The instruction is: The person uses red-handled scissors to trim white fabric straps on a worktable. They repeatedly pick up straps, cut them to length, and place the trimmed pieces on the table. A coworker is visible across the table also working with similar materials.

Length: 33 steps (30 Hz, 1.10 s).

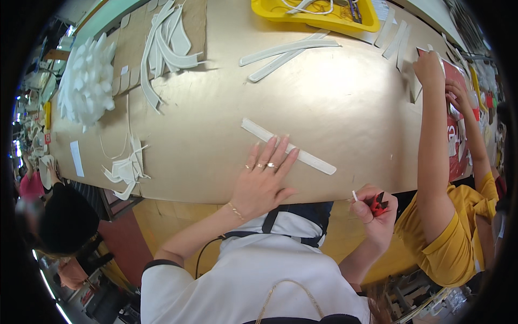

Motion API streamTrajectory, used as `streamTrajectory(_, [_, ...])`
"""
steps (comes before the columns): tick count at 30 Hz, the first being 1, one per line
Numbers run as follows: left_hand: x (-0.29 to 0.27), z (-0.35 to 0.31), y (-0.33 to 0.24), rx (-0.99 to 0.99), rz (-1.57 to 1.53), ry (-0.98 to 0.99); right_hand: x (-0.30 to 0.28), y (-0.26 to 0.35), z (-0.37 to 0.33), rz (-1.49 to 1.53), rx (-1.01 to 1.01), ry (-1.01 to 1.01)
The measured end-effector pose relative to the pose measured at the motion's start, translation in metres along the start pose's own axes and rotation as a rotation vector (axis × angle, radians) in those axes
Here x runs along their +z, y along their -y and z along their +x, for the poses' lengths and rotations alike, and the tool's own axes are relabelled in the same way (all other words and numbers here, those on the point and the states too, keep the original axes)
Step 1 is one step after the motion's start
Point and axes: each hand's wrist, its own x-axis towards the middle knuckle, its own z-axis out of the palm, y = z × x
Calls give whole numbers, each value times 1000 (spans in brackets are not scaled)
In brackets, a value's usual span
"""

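Note:
A long white strap-like strip (315, 161) lies slantwise on the brown-covered table near its front edge. My left hand (260, 175) rests flat across the middle of it, fingers stretched out and spread. Just off the table's edge, to the right, my right hand (380, 216) is closed around a small red-and-black tool (380, 204), its kind mostly hidden by the palm. Between thumb and forefinger of that hand a short white piece (354, 196) sticks up. Two similar pale strips (288, 53) lie crossed farther back on the table.
A yellow tray (318, 21) stands at the back. Far left are a pile of curved pale strips (170, 43), a fluffy white bundle (86, 81) and white scraps with cords (128, 167). On the right, a co-worker's arms (431, 129) reach over a red sheet (456, 135).

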Motion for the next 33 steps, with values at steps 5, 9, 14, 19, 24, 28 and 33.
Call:
streamTrajectory(5, [26,23,-57,-199,-132,-150,18,6,3,-35,-14,-5])
streamTrajectory(9, [34,40,-76,-219,-16,-224,38,6,5,-69,11,-66])
streamTrajectory(14, [33,54,-50,52,-31,-361,51,8,14,-90,-27,-13])
streamTrajectory(19, [36,85,-56,89,-54,-521,55,12,14,-135,-70,-24])
streamTrajectory(24, [33,71,-79,85,-182,-493,51,16,10,-166,-67,-9])
streamTrajectory(28, [2,21,-52,-12,-678,-336,51,19,16,-168,10,42])
streamTrajectory(33, [-45,-19,6,-232,-1482,33,64,19,32,-210,131,175])
